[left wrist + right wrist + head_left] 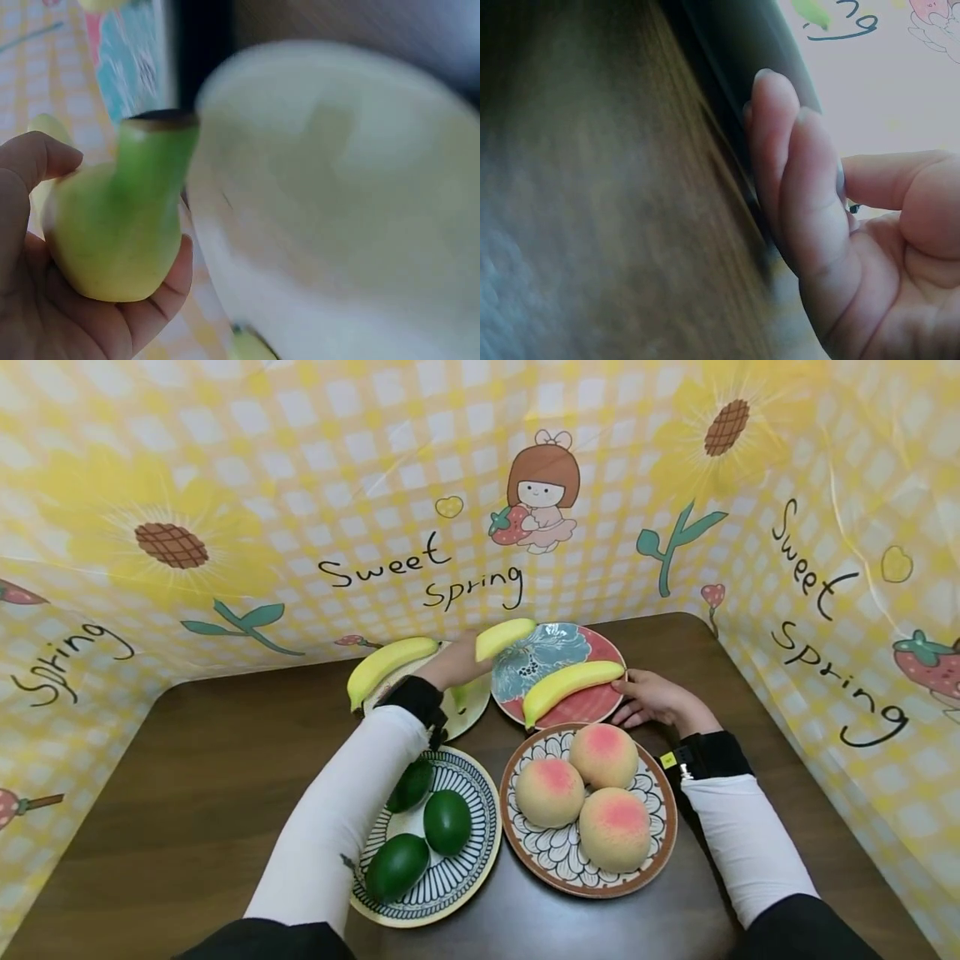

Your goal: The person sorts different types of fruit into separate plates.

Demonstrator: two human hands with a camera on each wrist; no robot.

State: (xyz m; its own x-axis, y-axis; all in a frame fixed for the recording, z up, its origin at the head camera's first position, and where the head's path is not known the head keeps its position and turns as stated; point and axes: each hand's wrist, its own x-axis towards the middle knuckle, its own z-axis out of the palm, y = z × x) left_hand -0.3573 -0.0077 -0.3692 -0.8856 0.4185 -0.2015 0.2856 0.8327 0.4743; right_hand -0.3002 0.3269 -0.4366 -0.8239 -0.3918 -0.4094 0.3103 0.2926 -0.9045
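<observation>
My left hand (456,662) grips a yellow banana (506,637) over the gap between the two back plates; its green stem end (154,161) shows large in the left wrist view. Below it is the pale plate (480,706), where another banana (393,662) lies along the left edge. At the red and blue flowered plate (510,697), my right hand (660,697) pinches the right rim, thumb above and fingers (810,187) along the underside. A third banana (573,685) lies on that flowered plate, its tip close to the right thumb.
In front stand a black-and-white striped plate (480,868) with green oval fruits (447,822) and a brown-rimmed plate (517,852) with three peaches (550,793). The brown table (187,793) is walled by a yellow checked cloth (360,485) at the back and sides.
</observation>
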